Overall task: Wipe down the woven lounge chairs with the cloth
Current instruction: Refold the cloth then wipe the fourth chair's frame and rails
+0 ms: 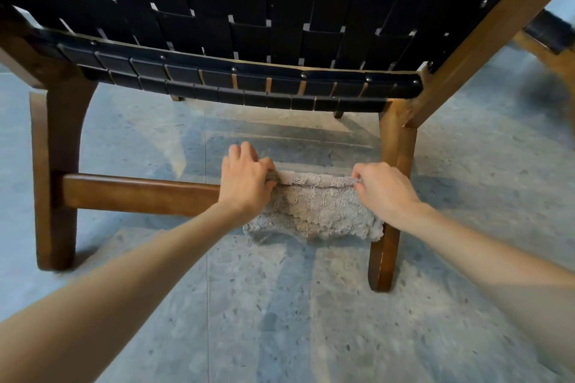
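Left hand (pixel 245 180): grip is closing on the top left edge of the grey fluffy cloth (pixel 314 208), fingers curling over and bunching the pile. Right hand (pixel 385 193): grip is pinching the top right edge, thumb and fingers tight on a small fold.

The cloth is stretching between the two grips, draping over the wooden crossbar (pixel 140 193); its hem is hanging below the bar.

The bare crossbar is running out left of the left grip to the left rear leg (pixel 53 165). The right rear leg (pixel 393 146) is standing just beside the right grip.

The lounge chair (pixel 249 9) is rising above both grips, seen from behind: black woven straps in a brown wood frame. A speckled grey floor (pixel 280 305) is lying below. Far up-right of the right grip, a second chair frame (pixel 547 31) is showing, blurred.
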The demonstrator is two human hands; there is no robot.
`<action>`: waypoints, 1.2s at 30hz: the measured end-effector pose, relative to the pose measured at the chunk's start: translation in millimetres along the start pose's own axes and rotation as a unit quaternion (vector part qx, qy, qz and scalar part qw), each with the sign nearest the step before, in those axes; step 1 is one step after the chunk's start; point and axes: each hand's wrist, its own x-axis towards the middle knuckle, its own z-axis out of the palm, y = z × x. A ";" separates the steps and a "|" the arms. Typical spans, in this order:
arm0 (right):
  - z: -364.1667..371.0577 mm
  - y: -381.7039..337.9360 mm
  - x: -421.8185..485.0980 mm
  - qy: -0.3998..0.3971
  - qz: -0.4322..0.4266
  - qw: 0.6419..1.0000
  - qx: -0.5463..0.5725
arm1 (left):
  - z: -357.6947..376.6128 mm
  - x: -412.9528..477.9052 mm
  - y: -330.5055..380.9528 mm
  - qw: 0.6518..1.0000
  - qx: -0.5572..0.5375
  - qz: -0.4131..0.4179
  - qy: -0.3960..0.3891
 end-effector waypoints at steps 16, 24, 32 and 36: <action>70.1 12.3 -31.3 -0.071 -0.109 0.988 -0.081 | 86.0 -28.1 7.5 0.974 0.112 0.198 0.007; 87.6 0.7 -27.1 0.040 -0.104 0.985 -0.129 | 85.7 -24.3 -13.7 0.964 0.135 0.226 0.041; 92.9 -99.1 -4.1 0.067 -0.144 0.983 -0.098 | 60.8 -38.1 -105.6 0.978 0.120 0.166 0.043; 85.6 -170.0 15.6 0.066 -0.183 0.976 -0.096 | 34.2 -47.5 -172.9 0.985 0.122 0.121 0.014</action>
